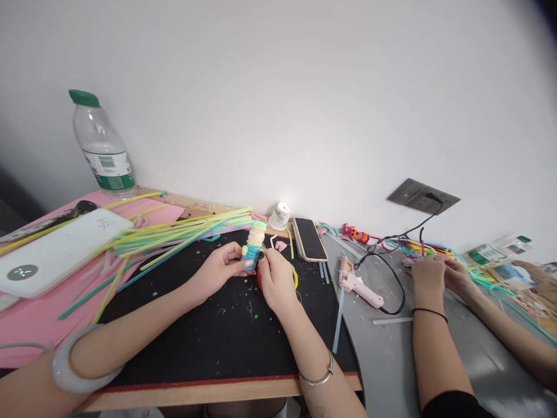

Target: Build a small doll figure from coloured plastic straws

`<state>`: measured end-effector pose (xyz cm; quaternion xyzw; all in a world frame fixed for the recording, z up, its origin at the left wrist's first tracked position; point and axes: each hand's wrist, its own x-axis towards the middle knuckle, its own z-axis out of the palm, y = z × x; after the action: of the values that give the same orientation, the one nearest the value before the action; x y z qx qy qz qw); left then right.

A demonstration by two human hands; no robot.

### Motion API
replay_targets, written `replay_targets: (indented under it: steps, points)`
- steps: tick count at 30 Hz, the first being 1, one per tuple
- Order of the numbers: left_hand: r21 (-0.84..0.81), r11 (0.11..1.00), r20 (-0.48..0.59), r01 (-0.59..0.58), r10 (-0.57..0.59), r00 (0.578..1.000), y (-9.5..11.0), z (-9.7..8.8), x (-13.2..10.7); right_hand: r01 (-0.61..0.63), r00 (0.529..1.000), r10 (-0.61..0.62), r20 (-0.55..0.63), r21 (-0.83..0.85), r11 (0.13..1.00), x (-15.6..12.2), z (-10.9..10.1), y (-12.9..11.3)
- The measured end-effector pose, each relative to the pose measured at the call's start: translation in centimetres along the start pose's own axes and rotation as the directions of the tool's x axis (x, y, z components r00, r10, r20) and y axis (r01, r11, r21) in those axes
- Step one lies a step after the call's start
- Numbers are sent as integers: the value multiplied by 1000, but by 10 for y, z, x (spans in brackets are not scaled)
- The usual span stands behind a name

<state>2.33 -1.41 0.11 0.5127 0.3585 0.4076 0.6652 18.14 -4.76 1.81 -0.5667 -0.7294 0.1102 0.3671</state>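
My left hand [220, 266] is closed around the lower part of a small upright stack of coiled pastel strips [253, 244], blue at the bottom, yellow and pink above. My right hand [275, 278] is closed right beside it, fingertips pinched at the stack's base over something red that is mostly hidden. Both hands rest on a black mat [226, 331]. A yellow ring [296, 277] peeks out behind my right hand.
A bundle of long coloured straws [174, 235] lies left of the stack. A phone [309, 238], lit candle [281, 215], pink glue gun [357, 283] with cable, water bottle [102, 148] and white device [56, 247] are around. Another person's hands [439, 277] work at right.
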Motion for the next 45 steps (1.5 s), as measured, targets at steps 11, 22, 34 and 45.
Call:
replay_targets:
  steps: [11, 22, 34, 45]
  points:
    - [-159, 987, -57, -1, -8, 998, 3, -7, 3, -148, 969, 189, -158, 240, 959, 7, 5, 16]
    - [-170, 985, -74, -23, 11, 997, 7, -10, 3, -200, 956, 249, -157, 274, 941, 6, 8, 25]
    - [-97, 993, -175, -65, 47, 984, 5, -12, 4, -199, 967, 245, -72, 386, 901, 4, 15, 20]
    - [-79, 996, -92, -51, 44, 995, 7, -8, 0, -200, 977, 214, 18, 442, 874, 1, 16, 18]
